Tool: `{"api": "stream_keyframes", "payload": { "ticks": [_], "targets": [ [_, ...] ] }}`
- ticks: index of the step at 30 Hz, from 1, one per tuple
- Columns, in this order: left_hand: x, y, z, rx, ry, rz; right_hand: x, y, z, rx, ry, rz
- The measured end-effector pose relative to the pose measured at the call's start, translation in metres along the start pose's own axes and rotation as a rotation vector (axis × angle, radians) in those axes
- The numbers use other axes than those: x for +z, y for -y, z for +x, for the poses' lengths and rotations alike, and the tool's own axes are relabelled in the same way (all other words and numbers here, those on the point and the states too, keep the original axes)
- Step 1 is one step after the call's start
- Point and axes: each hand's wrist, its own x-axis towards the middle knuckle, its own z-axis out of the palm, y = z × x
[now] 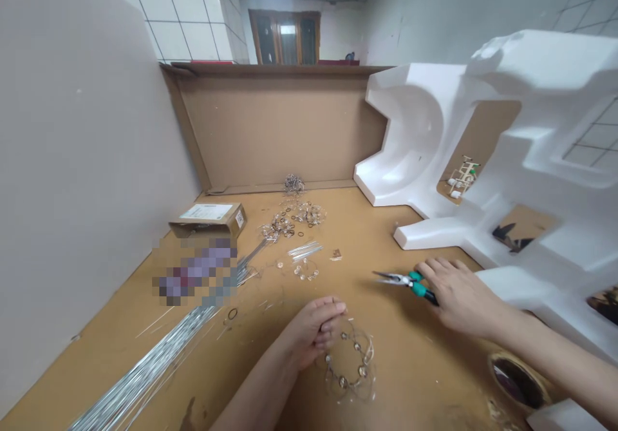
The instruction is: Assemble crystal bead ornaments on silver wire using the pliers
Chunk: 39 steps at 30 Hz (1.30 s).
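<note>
In the head view my left hand (316,328) is closed, its fingertips pinching a ring of thin wire with small round clear beads (361,371). The wire loop hangs to the right of the fingers, with loose ends sticking out around it. Over to the right, my right hand (449,292) is wrapped round the green and black handles of needle-nose pliers (403,280). The pliers' jaws point left and look slightly parted, apart from the wire ring. Beyond my left hand lies a small group of beads on wire (306,271).
A long bundle of straight wires (168,354) runs along the left. Behind it stand a small cardboard box (212,220) and a blurred-out purple item (203,270). Tangled beaded wire pieces (280,226) and short cut wires (304,250) lie mid-table. White foam packing (429,231) borders the right side.
</note>
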Motion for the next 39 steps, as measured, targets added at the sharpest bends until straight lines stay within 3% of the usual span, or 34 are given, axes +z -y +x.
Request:
{"api": "stream_keyframes", "payload": {
  "ticks": [3,8,18,26,36,39],
  "targets": [
    [0.000,0.001,0.000,-0.004,-0.011,-0.008,-0.004,0.010,-0.009,-0.122,-0.056,0.003],
    [0.003,0.003,0.001,-0.010,0.005,-0.019,-0.011,0.021,-0.010,-0.161,-0.132,0.014],
    [0.012,0.006,0.000,0.131,-0.018,0.078,-0.008,0.032,-0.015,-0.061,0.035,0.197],
    [0.020,0.005,0.004,0.307,-0.297,0.340,-0.005,0.038,-0.018,-0.025,0.039,0.074],
    [0.019,0.011,0.007,0.390,-0.318,0.409,-0.005,0.044,-0.019,-0.024,0.091,0.102],
    [0.008,0.003,0.007,0.357,-0.399,0.377,-0.003,0.039,-0.020,-0.025,0.085,0.105]
  ]
}}
